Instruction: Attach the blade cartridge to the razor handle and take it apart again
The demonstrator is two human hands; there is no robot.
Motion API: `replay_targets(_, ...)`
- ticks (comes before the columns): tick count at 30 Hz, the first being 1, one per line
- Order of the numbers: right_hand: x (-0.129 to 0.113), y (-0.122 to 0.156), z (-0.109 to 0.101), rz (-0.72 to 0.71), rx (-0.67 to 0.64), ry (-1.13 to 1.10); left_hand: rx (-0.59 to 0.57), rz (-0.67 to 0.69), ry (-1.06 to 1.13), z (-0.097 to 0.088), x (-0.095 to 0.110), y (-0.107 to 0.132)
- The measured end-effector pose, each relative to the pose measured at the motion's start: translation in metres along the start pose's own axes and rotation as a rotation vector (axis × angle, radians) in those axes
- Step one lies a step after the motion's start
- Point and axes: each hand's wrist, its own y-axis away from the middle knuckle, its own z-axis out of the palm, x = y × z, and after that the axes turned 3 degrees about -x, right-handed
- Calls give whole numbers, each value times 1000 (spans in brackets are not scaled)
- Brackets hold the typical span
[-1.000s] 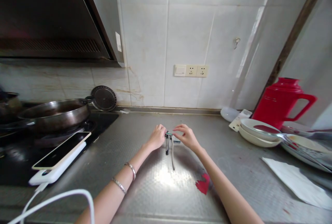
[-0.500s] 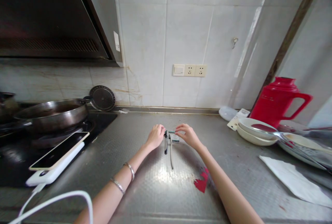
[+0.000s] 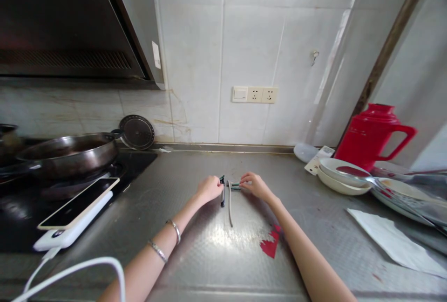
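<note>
hands meet just beyond the flat red stain (image 3: 269,245).
left hand (image 3: 209,188) pinches the short dark plastic stick (image 3: 222,195) at its far end; right hand (image 3: 254,185) pinches the teal tip (image 3: 235,185) of the thin grey metal rod (image 3: 229,206), which runs back past the stain's left.

Thin black stick (image 3: 222,195) beside grey strip (image 3: 229,204)

Both bare arms stretch forward and converge. The left hand (image 3: 209,188) lies knuckles-up, fingers curled under into a loose fist. The right hand (image 3: 254,185) is palm-down, fingertips pinched together toward the left one — near, not touching.
</note>
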Motion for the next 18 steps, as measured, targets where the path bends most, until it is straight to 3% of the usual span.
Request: replay_targets(18, -2, 2, 3, 11, -32, 73, -72, 8, -80, 11, 13, 10)
